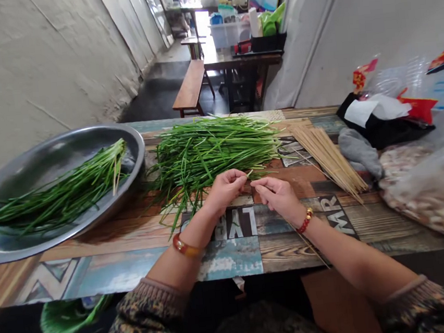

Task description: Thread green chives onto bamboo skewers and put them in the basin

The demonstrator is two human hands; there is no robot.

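Observation:
A wide pile of green garlic chives (216,148) lies across the middle of the table. At its near edge my left hand (226,189) pinches chives, a pale stem end sticking out past the fingertips. Close beside it, my right hand (277,195) is closed around a thin bamboo skewer (312,248), whose length runs back under my wrist toward the table edge. The skewer's tip is too small to make out between my hands. To the right of the pile lies a fanned bundle of bamboo skewers (329,159).
On the left stands a large metal basin (135,138) with bunched chives (70,186) in it. Plastic bags of pale pieces (413,190), a grey cloth (357,148) and a black item crowd the right side. A bench (191,83) and another table stand beyond.

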